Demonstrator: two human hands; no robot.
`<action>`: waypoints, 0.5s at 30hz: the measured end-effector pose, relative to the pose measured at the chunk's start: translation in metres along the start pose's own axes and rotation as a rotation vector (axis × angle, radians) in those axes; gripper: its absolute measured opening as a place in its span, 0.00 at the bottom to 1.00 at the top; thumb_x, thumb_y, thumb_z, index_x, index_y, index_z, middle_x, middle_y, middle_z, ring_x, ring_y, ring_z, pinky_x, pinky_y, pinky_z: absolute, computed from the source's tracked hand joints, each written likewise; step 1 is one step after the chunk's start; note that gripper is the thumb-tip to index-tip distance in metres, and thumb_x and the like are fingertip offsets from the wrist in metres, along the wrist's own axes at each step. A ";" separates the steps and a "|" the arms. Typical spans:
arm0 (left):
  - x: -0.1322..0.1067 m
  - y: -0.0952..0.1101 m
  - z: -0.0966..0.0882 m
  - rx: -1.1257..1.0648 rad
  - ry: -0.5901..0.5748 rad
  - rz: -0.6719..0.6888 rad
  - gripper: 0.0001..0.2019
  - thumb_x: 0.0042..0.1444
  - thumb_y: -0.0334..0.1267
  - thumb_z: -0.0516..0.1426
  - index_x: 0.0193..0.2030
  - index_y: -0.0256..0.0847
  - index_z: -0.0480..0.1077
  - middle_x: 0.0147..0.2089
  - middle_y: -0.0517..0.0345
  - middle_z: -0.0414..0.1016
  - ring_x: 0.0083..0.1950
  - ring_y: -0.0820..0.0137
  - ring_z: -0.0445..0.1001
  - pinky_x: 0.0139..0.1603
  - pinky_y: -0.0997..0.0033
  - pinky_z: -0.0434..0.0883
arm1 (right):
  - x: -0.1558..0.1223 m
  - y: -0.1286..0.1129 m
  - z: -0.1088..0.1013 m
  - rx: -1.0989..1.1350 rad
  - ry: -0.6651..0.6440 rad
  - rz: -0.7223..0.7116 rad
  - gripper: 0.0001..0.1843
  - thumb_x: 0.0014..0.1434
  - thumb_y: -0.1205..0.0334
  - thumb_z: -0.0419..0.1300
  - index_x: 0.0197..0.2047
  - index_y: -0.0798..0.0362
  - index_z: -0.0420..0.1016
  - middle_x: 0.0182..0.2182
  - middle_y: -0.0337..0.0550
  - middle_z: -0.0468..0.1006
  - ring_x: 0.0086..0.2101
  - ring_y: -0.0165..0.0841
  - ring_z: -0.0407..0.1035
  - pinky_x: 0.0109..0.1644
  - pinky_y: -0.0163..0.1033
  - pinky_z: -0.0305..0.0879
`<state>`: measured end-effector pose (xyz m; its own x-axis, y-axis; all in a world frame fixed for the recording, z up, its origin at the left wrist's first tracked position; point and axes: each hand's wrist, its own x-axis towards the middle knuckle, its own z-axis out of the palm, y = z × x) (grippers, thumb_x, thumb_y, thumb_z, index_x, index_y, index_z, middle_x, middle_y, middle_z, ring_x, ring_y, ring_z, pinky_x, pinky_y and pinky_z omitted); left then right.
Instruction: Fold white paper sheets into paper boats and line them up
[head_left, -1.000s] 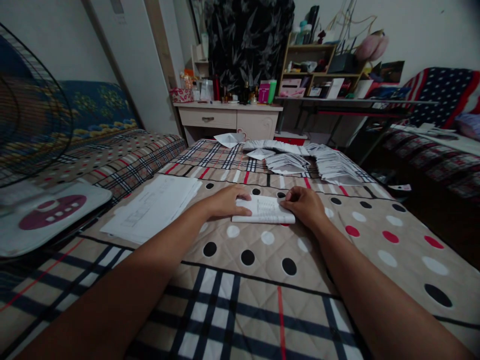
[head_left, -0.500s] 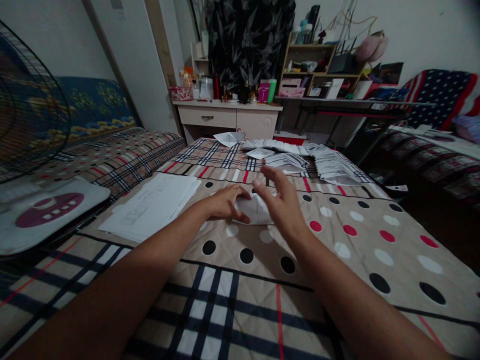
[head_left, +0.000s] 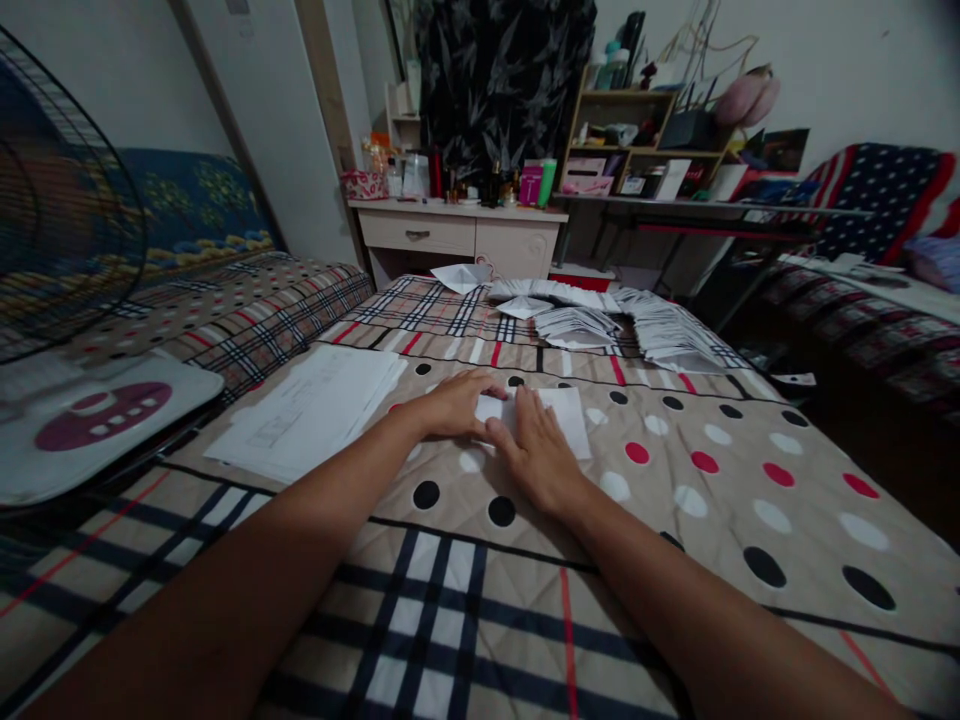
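A small folded white sheet of paper (head_left: 571, 418) lies flat on the patterned bedspread in front of me. My left hand (head_left: 459, 404) curls about its left end, thumb and forefinger on either side of that edge. Pressed flat across the middle of the sheet is my right hand (head_left: 537, 448), its fingers stretched forward and close together. The hands nearly touch and cover much of the paper. To the left lies a stack of larger printed sheets (head_left: 315, 405).
Farther off on the bed sit rows of folded papers (head_left: 577, 325) and a loose folded piece (head_left: 460, 277). A fan (head_left: 67, 190) stands at the left above its white base (head_left: 112, 420). A dresser (head_left: 450, 232) rises beyond the bed.
My right hand has come down from above the paper and now lies flat on it. The paper, raised and bent before, is flattened and reaches farther right.
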<state>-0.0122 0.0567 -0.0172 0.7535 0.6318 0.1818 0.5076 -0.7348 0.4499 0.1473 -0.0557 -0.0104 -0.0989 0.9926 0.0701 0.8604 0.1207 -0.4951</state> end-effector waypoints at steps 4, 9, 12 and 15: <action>-0.006 0.007 -0.008 -0.016 -0.007 -0.043 0.33 0.39 0.51 0.69 0.53 0.42 0.70 0.56 0.49 0.69 0.58 0.57 0.68 0.59 0.59 0.65 | -0.008 0.041 -0.018 -0.333 0.017 0.039 0.39 0.67 0.50 0.41 0.71 0.69 0.44 0.71 0.60 0.43 0.70 0.46 0.36 0.71 0.54 0.37; 0.000 0.036 -0.012 0.058 -0.013 -0.142 0.21 0.45 0.40 0.67 0.47 0.42 0.72 0.51 0.51 0.73 0.55 0.57 0.70 0.56 0.58 0.67 | -0.009 0.059 -0.019 -0.467 0.100 0.020 0.35 0.68 0.54 0.38 0.71 0.68 0.47 0.70 0.58 0.47 0.69 0.46 0.41 0.70 0.56 0.41; 0.016 0.076 0.003 0.042 0.203 -0.140 0.16 0.54 0.35 0.60 0.50 0.40 0.70 0.53 0.48 0.72 0.57 0.56 0.68 0.61 0.54 0.64 | -0.009 0.059 -0.015 -0.476 0.127 0.019 0.34 0.67 0.55 0.38 0.70 0.69 0.49 0.70 0.59 0.49 0.69 0.48 0.42 0.70 0.57 0.42; 0.041 0.114 0.033 -0.175 0.357 -0.002 0.22 0.59 0.39 0.57 0.59 0.36 0.63 0.58 0.43 0.67 0.61 0.61 0.66 0.64 0.60 0.64 | -0.011 0.066 -0.011 -0.446 0.132 -0.052 0.34 0.64 0.58 0.44 0.70 0.66 0.52 0.69 0.59 0.52 0.68 0.51 0.42 0.69 0.60 0.41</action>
<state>0.0910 -0.0095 0.0126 0.5442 0.7019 0.4596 0.4067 -0.6998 0.5872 0.2107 -0.0584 -0.0340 -0.1075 0.9720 0.2089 0.9898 0.1244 -0.0699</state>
